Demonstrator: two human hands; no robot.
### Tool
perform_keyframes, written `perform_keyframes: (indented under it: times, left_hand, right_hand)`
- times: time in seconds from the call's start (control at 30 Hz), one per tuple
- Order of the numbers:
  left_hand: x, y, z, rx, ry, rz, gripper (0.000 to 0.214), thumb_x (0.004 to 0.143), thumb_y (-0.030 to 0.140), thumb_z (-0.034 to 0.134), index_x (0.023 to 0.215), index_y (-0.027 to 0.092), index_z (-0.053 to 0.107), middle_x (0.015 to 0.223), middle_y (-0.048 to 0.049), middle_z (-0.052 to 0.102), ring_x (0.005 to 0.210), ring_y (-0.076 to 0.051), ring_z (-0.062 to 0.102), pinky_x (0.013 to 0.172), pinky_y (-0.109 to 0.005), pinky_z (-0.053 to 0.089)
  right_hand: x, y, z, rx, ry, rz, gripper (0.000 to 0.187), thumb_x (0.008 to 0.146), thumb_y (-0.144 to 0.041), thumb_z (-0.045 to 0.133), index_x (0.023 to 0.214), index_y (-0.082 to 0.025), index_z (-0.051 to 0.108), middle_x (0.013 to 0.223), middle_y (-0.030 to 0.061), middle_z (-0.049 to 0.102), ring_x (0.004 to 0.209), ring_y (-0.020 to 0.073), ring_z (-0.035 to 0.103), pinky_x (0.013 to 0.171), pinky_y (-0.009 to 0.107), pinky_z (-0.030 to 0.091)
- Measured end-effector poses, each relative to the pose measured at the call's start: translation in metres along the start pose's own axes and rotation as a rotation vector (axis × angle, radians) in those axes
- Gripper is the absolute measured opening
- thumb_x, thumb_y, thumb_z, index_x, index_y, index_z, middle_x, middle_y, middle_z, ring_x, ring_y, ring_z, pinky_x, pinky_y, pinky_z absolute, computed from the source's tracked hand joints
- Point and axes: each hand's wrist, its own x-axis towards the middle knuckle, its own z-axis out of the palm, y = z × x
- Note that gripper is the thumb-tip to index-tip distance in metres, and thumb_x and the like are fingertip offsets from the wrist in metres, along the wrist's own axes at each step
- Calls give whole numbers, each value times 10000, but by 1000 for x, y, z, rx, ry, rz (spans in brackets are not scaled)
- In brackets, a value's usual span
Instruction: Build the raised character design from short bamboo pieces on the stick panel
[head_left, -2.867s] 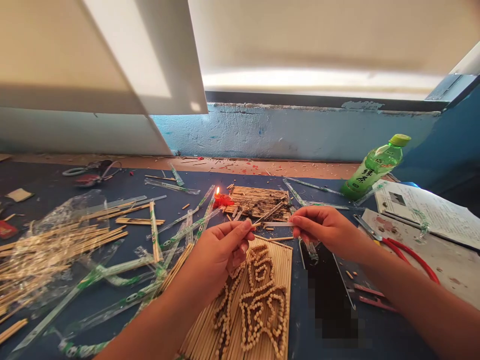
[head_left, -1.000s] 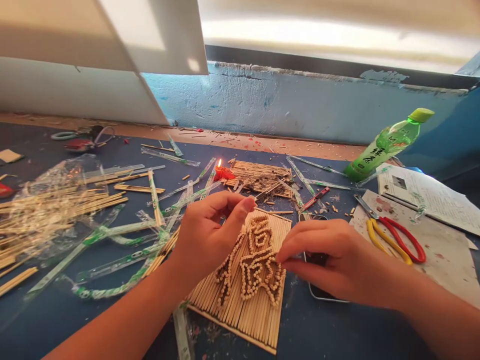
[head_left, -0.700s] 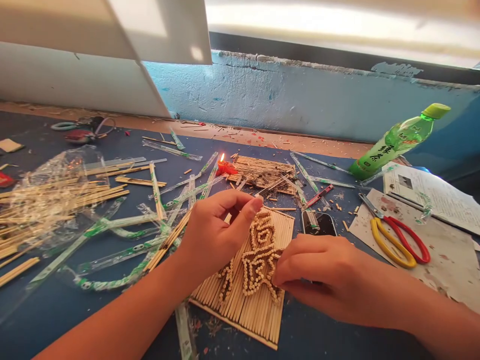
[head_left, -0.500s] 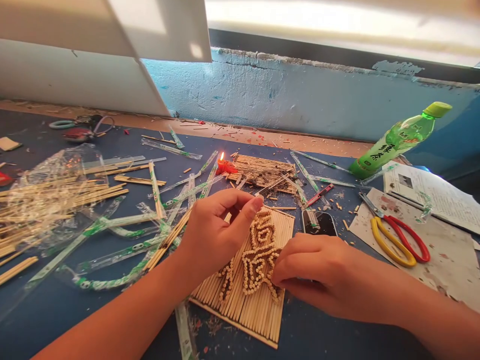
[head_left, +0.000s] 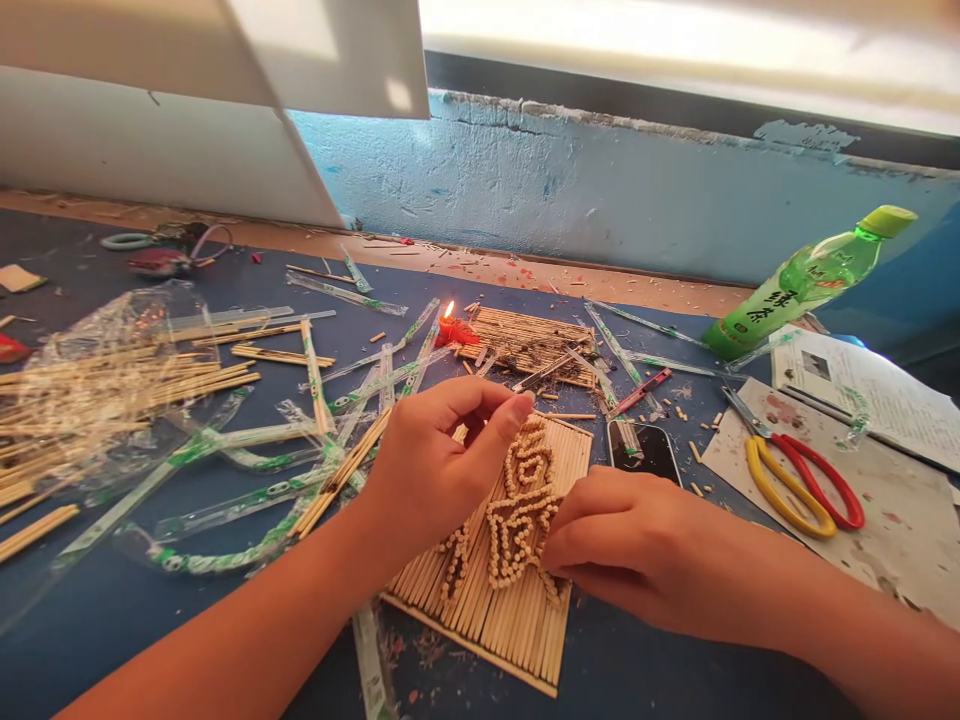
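Observation:
A panel of thin wooden sticks (head_left: 525, 635) laid side by side lies at an angle on the table. On it stands a raised pattern of short cut stick pieces (head_left: 531, 465), shaped like a character. Above the panel's far left part, my left hand (head_left: 442, 460) is closed in a pinch, thumb against forefinger; whatever sits between the tips is too small to make out. My right hand (head_left: 645, 530) rests by the panel's right edge, near the pattern's lower right end. Its fingers are curled together, and their tips are hidden.
Behind the panel, a lit red candle (head_left: 454, 327) stands beside a scorched stick mat (head_left: 517, 340). A red cutter knife (head_left: 640, 391), a phone (head_left: 646, 455), pliers (head_left: 795, 480) and a green bottle (head_left: 810, 285) are on the right. Sticks (head_left: 217, 380) and plastic wrappers (head_left: 262, 495) cover the left.
The view has shifted slightly, so everything sits a little differently in the picture. Both hands keep almost the same pose and place over the panel.

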Motion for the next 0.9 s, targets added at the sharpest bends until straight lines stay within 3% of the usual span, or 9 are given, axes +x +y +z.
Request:
perform_keyframes:
  times: [0.5, 0.9]
  left_hand:
    - [-1, 1, -1, -9, -8, -2, 190, 956, 369, 665, 874, 221, 750, 717, 6, 699, 643, -150, 588, 617, -278, 456]
    - [0, 1, 0, -13, -3, 25, 171, 943, 340, 681, 860, 209, 753, 737, -1, 716, 655, -151, 612, 616, -282, 473]
  right_hand:
    - [3, 4, 1, -90, -24, -85, 165, 1013, -188, 586, 1051, -187, 746, 992, 43, 723, 924, 173, 621, 893, 332, 453]
    - [0, 4, -5, -74, -24, -84, 166, 1017, -176, 583, 1083, -182, 735, 1003, 35, 714, 941, 153, 611, 885, 306, 443]
